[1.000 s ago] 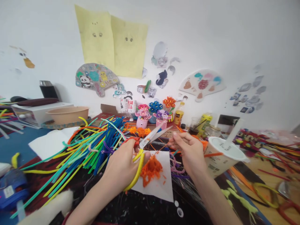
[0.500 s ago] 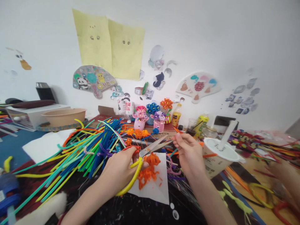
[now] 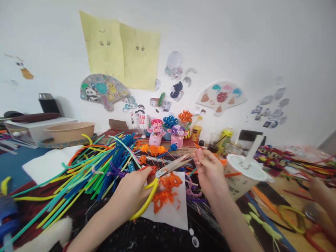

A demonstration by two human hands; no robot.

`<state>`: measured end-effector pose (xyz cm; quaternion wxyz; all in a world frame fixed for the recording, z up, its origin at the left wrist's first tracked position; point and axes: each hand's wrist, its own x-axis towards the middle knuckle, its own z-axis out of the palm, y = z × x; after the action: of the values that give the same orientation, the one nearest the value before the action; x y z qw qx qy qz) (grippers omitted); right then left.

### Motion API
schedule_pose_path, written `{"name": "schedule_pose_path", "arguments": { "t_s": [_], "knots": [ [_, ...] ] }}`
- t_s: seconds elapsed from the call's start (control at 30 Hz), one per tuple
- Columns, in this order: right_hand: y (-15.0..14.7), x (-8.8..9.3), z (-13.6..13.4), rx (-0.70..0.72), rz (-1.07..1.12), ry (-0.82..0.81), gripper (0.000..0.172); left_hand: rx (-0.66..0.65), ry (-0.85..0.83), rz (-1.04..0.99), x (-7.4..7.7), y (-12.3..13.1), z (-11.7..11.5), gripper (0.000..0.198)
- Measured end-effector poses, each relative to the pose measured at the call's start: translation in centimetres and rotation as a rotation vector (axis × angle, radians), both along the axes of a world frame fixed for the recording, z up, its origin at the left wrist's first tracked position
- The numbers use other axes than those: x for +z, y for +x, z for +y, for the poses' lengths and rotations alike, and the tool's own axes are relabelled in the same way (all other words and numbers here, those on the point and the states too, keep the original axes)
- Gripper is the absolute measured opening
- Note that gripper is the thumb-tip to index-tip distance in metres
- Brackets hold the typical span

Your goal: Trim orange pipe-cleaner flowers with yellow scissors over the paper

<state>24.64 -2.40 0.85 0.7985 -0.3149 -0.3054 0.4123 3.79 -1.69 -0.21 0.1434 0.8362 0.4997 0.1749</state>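
Note:
My left hand [image 3: 132, 190] is closed round the yellow and orange handles of a pair of scissors [image 3: 162, 173]. The blades point up and right and are nearly closed by my right fingertips. My right hand [image 3: 210, 171] pinches a thin orange pipe cleaner piece [image 3: 195, 147] at the blade tips. Below the blades a heap of orange fuzz clippings [image 3: 165, 190] lies on a white paper sheet [image 3: 174, 213].
A big fan of coloured pipe cleaners [image 3: 86, 168] spreads left. A paper cup with lid and straw [image 3: 243, 175] stands just right of my right hand. Small pipe-cleaner flower pots [image 3: 168, 131] and bottles line the wall. Another person's hand [image 3: 321, 194] shows at far right.
The scissor blades have swung down from steep to nearly level and closed at the piece in my right hand. Both hands dropped slightly, and another person's hand has come in at right.

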Motion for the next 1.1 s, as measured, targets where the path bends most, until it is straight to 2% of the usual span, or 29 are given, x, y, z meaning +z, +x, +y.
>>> {"name": "schedule_pose_path", "arguments": {
  "t_s": [0.23,0.5,0.8,1.1],
  "knots": [
    [0.15,-0.34,0.25,0.006,0.019,-0.010,0.026,-0.011,-0.035,0.002,-0.18,0.01,0.21,0.029],
    [0.02,-0.34,0.29,0.027,0.058,-0.012,0.024,-0.037,-0.081,-0.001,-0.35,0.08,0.09,0.022],
    [-0.24,-0.31,0.31,0.027,0.052,0.000,0.023,-0.027,-0.076,0.021,0.40,0.28,-0.48,0.018],
    [-0.27,-0.14,0.12,0.026,0.038,0.019,0.021,-0.074,-0.058,0.047,-0.45,0.23,0.05,0.020]
  ]
}}
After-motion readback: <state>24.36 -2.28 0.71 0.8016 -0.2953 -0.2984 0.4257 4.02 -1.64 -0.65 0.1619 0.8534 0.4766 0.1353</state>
